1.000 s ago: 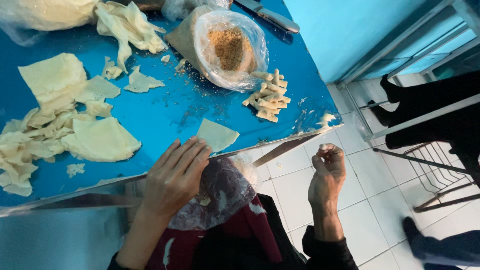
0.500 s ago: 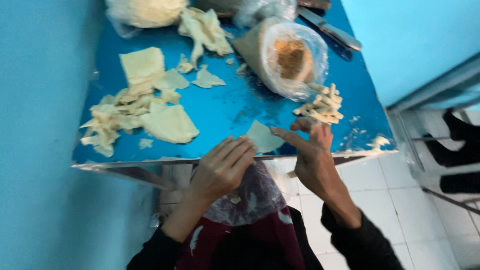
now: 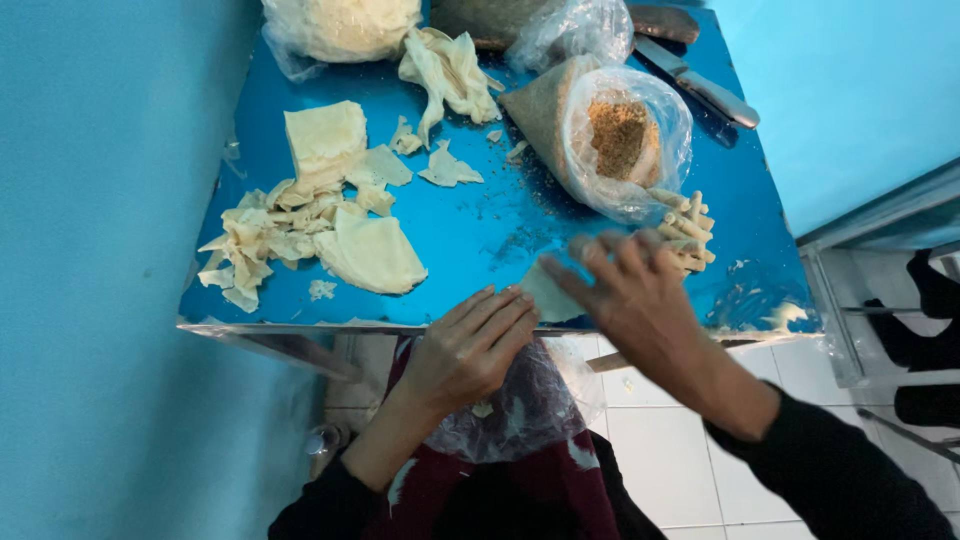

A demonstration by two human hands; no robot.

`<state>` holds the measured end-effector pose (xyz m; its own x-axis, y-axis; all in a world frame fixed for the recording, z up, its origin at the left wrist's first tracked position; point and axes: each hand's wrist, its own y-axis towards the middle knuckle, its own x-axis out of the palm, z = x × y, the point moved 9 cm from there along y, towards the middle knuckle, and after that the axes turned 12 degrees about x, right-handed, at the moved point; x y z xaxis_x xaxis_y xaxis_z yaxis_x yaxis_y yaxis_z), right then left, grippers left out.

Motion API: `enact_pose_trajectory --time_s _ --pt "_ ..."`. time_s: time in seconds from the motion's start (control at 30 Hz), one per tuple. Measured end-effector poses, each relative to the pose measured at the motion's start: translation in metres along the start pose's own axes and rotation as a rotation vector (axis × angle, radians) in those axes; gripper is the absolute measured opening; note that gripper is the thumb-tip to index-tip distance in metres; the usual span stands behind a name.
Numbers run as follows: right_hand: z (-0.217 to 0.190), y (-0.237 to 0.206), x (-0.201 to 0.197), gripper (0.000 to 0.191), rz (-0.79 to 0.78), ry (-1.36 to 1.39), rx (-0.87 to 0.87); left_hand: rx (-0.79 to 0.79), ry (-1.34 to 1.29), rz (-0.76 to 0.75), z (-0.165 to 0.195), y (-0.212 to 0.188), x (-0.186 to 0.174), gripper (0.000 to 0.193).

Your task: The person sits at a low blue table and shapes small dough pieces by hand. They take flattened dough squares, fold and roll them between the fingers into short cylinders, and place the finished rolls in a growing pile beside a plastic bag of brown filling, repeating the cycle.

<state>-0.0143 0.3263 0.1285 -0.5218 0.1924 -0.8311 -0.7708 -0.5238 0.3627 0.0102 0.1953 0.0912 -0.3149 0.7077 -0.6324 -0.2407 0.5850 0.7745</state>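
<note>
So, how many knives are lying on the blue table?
1. The knife lies at the far right of the blue table, behind the clear bag of brown crumbs. Another could be hidden under the bags at the far edge.

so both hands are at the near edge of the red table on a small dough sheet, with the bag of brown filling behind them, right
Not quite: the table is blue, not red, as the head view shows. The rest holds: left hand and right hand are at its near edge on the small dough sheet, the bag of brown filling behind.

Both bare hands (image 3: 470, 345) emerge from dark long sleeves (image 3: 830, 470) above a maroon patterned garment (image 3: 540, 495).
</note>
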Motion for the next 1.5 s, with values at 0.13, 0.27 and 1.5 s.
enact_pose_trajectory --time_s 0.13,0.27,1.5 --pt "0.029 -0.018 0.003 0.052 -0.094 0.156 0.087 0.004 -0.018 0.008 0.010 0.014 0.011 0.027" --pt "0.059 -0.037 0.002 0.052 -0.122 0.201 0.167 0.000 -0.032 0.041 0.042 0.028 0.016 0.025" --pt "0.121 -0.040 0.030 0.057 0.020 0.303 0.124 0.037 -0.015 0.057 0.018 0.070 0.083 0.024"
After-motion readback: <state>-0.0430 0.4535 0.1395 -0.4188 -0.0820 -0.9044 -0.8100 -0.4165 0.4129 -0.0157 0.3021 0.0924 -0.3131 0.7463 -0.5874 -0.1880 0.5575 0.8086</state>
